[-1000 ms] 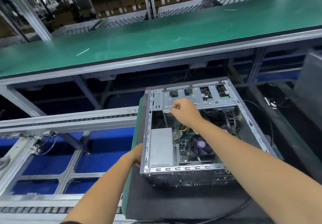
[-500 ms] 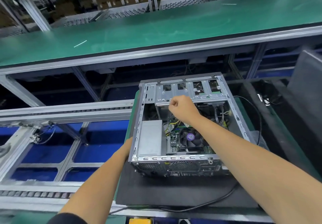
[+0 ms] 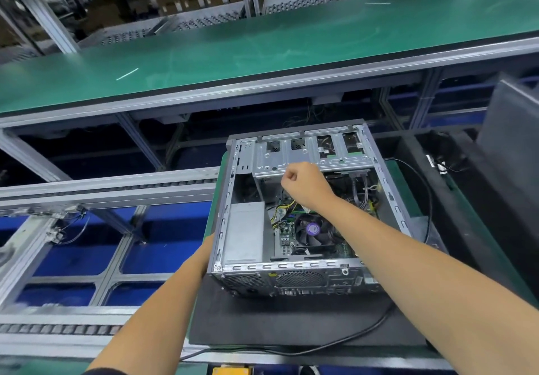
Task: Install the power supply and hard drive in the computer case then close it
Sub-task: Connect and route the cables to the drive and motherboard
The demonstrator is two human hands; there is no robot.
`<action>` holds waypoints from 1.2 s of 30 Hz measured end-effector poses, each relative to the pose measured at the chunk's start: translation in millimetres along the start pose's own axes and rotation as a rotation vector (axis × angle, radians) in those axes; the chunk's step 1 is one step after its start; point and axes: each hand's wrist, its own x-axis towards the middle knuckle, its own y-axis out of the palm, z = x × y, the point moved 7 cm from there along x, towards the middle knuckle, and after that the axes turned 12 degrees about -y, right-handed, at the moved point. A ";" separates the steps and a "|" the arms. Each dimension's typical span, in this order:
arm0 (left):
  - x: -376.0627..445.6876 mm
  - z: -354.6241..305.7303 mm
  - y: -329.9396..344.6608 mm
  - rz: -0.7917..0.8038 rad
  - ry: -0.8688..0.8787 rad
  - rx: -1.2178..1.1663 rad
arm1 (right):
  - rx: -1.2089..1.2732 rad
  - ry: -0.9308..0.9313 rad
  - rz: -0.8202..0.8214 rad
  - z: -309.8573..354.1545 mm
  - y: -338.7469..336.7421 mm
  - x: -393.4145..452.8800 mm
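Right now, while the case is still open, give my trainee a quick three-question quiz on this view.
1. True or false: the side panel is already on the computer case.
2. Which hand is over the drive cage: A left hand, B right hand?
3. Fill in: the grey power supply sits to the ___ of the CPU fan in this view.

Key: 1 false; 2 B; 3 left.

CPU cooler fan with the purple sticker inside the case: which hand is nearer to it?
Right. The right hand is fisted inside the open computer case, just above the CPU cooler fan. The left hand is outside, against the case's left wall.
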 end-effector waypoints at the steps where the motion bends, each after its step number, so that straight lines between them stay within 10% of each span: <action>1: 1.5 0.9 -0.7 0.013 0.001 0.029 | 0.001 0.002 0.001 -1.0 0.4 -0.1; 10: -5.0 1.6 2.2 0.078 0.052 0.290 | 0.017 0.034 0.000 -5.1 5.2 -1.8; 16: -35.3 -3.6 4.7 0.078 0.353 1.035 | 0.007 0.024 0.024 -2.7 3.4 2.6; 26: -108.9 -96.3 -13.8 -0.011 0.488 0.286 | 0.027 -0.038 0.068 28.9 18.1 15.7; 36: -124.1 -110.7 143.6 0.331 0.639 0.641 | 0.497 0.108 -0.056 -1.0 -28.9 3.8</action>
